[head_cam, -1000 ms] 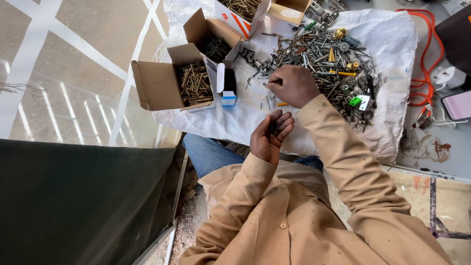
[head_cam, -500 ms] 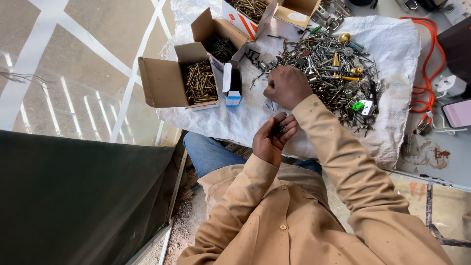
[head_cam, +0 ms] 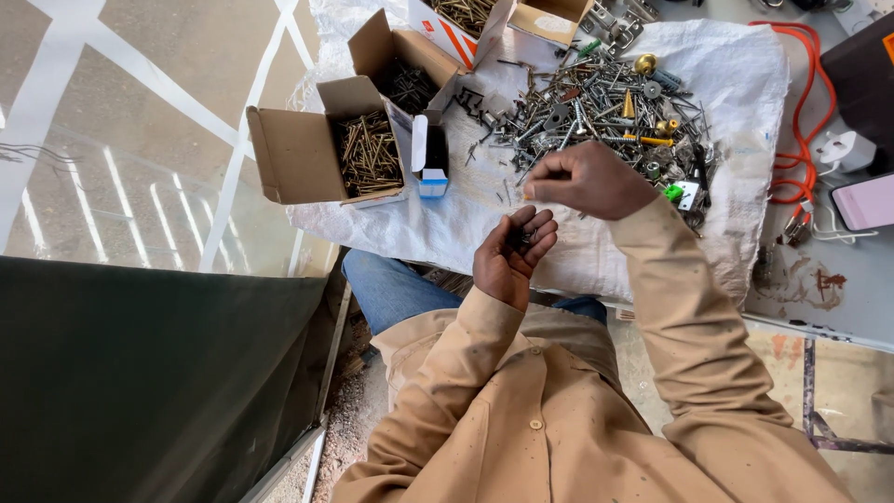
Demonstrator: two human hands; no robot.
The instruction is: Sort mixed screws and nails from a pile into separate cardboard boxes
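A woven sack (head_cam: pixel 466 224) lies spread on the counter (head_cam: pixel 819 298). On the sack, the heap of mixed screws (head_cam: pixel 596 107) sits toward its right side. Left of the heap stand open cardboard boxes: the nearest box (head_cam: pixel 317 149) holds screws, another box (head_cam: pixel 405 65) lies behind it. Right of the sack, on the counter, a coiled cable (head_cam: pixel 805 102) lies.

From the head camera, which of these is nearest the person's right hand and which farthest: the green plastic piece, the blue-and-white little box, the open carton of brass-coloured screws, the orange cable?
From the right hand:
1. Green plastic piece, just to its right in the pile.
2. Blue-and-white little box, to its left on the white sheet.
3. Orange cable at far right and open carton of brass-coloured screws at far left: too close to call.
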